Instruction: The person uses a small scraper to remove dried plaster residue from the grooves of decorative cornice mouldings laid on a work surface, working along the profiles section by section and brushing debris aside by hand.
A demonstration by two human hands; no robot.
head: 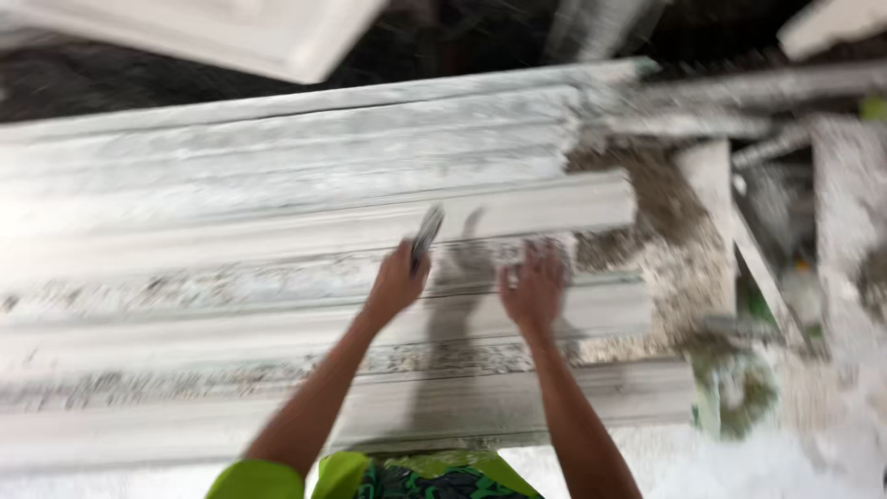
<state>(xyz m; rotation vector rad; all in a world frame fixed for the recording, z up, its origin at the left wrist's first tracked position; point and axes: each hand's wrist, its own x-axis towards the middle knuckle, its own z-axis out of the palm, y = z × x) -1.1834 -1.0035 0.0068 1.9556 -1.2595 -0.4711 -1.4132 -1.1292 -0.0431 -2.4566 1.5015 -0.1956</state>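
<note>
Left hand (pixel 395 282): fingers clamped on a scraper (pixel 426 236), blade up, over white moulding (pixel 277 240). Right hand (pixel 533 288): rests on moulding; finger state cannot tell, blurred.

Long white plaster cornice mouldings (pixel 305 212), matt, chalky, streaked grey along ridges. Crusted rough plaster-caked bench (pixel 684 240) at right edge, gritty, brown-speckled. Dull grey metal scraper blade (pixel 427 233), dusted white. Bright lime-green cloth sleeve (pixel 254 480), soft, matt.
</note>
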